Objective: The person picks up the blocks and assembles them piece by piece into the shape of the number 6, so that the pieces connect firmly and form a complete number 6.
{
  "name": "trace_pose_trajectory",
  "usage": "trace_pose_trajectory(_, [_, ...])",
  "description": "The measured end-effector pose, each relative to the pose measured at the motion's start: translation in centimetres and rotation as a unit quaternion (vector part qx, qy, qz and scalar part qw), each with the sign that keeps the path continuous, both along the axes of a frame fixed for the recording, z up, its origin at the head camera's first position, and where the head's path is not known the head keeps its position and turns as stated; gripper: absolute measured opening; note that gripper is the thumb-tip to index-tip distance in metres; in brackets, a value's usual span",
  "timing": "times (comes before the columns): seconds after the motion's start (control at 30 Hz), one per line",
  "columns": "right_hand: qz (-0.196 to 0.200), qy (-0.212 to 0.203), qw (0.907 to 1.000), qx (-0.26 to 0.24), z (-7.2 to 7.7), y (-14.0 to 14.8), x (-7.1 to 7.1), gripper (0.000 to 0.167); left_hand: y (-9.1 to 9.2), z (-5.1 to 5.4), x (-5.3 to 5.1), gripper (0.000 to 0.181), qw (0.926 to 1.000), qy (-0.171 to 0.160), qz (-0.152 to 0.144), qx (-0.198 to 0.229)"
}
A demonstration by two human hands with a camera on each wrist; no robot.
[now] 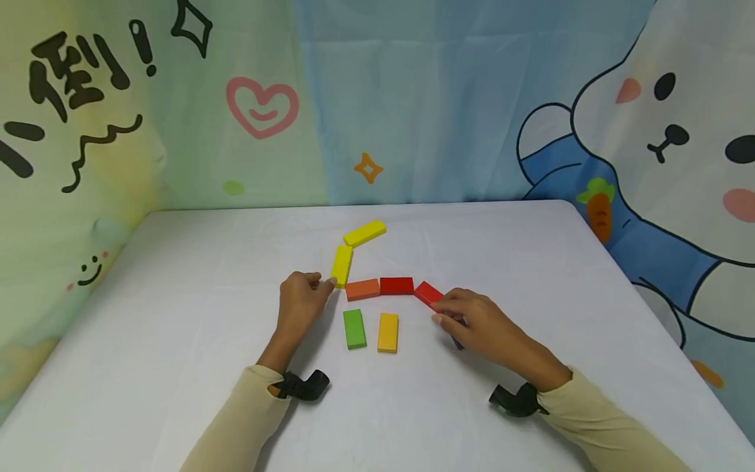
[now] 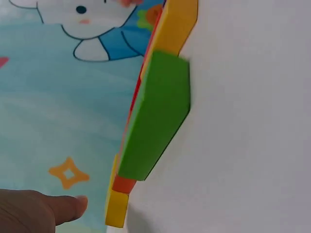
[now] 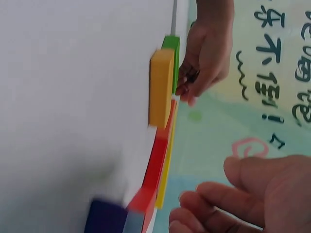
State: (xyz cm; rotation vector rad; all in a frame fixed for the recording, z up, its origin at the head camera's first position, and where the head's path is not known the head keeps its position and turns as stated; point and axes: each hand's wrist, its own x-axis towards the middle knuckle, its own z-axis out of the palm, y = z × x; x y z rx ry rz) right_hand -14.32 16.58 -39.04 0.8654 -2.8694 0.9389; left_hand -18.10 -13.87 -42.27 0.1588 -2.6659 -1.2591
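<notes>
My left hand (image 1: 301, 305) is beside the lower end of a yellow block (image 1: 342, 265), fingertips at or just short of its edge. One of its fingers (image 2: 70, 208) points straight out in the left wrist view. My right hand (image 1: 486, 328) hovers over a dark blue block (image 3: 104, 216), mostly hidden in the head view. Its loosely bent fingers (image 3: 228, 199) look apart from that block in the right wrist view. From the yellow block, an orange block (image 1: 362, 290), a red block (image 1: 396, 286) and a slanted red block (image 1: 427, 292) run right in a chain.
Another yellow block (image 1: 365, 233) lies slanted at the chain's far end. Nearer me, a green block (image 1: 354, 329) and an amber block (image 1: 387, 333) lie apart from each other. A white table (image 1: 177, 328) carries everything, with a printed cloth (image 1: 413, 98) behind.
</notes>
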Motion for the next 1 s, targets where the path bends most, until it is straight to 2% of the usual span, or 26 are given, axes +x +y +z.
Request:
trace_pose_trajectory(0.17, [0.003,-0.011,0.9999,-0.004,0.1,-1.8,0.0,0.026,0.5,0.4,1.9,0.037,0.9997,-0.016,-0.015,-0.004])
trace_pose_trajectory(0.33, [-0.004,-0.043,0.9987,0.027,-0.3,-3.3,-0.2,0.023,1.8,0.6,3.6,0.038,0.9984,-0.042,-0.037,-0.002])
trace_pose_trajectory(0.47, [-0.003,-0.06,0.9972,0.043,-0.4,-4.3,-0.2,0.021,2.6,0.7,4.5,0.04,0.9972,-0.059,-0.046,0.007])
trace_pose_trajectory(0.63, [0.006,-0.074,0.9961,0.047,-0.5,-4.8,-0.2,0.018,3.4,0.6,4.9,0.044,0.9966,-0.067,-0.048,0.005])
trace_pose_trajectory(0.87, [0.015,-0.084,0.9951,0.051,-0.9,-5.4,-0.3,0.017,4.0,0.4,5.0,0.045,0.9952,-0.064,-0.054,-0.052])
trace_pose_trajectory(1.0, [0.004,-0.089,0.9941,0.062,-0.7,-5.9,-0.2,0.018,4.0,0.5,5.0,0.044,0.9948,-0.064,-0.05,-0.061])
